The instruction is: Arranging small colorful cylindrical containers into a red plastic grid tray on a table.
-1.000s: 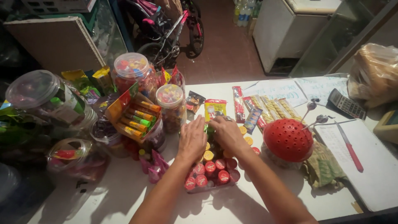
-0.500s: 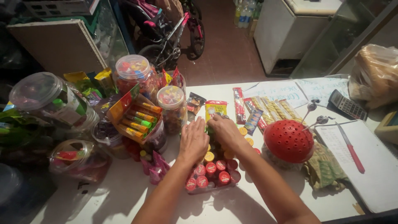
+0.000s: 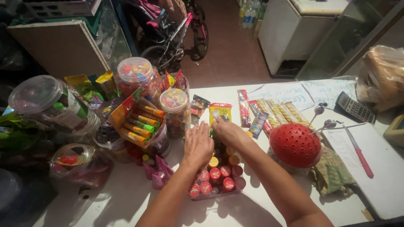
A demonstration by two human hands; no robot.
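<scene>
A clear shallow tray (image 3: pixel 240 185) packed with small red and yellow capped bottles (image 3: pixel 219 176) sits on the white counter (image 3: pixel 126 197) in front of me. My left hand (image 3: pixel 198 143) lies flat over the far left of the bottles, fingers together and stretched out. My right hand (image 3: pixel 227 131) rests palm down on the far bottles, its fingertips touching a yellow snack packet (image 3: pixel 220 112) just beyond the tray. Neither hand grips anything that I can see.
Clear candy jars (image 3: pixel 173 110) and an open box of coloured tubes (image 3: pixel 136 120) crowd the left. Snack strips (image 3: pixel 269 111) lie beyond. A red perforated dome (image 3: pixel 294 145), calculator (image 3: pixel 355 108), notebook with red pen (image 3: pixel 360 152) and a bagged loaf (image 3: pixel 383 75) stand to the right.
My right hand has reached slightly farther forward, towards the yellow packet. My left hand stays on the bottles.
</scene>
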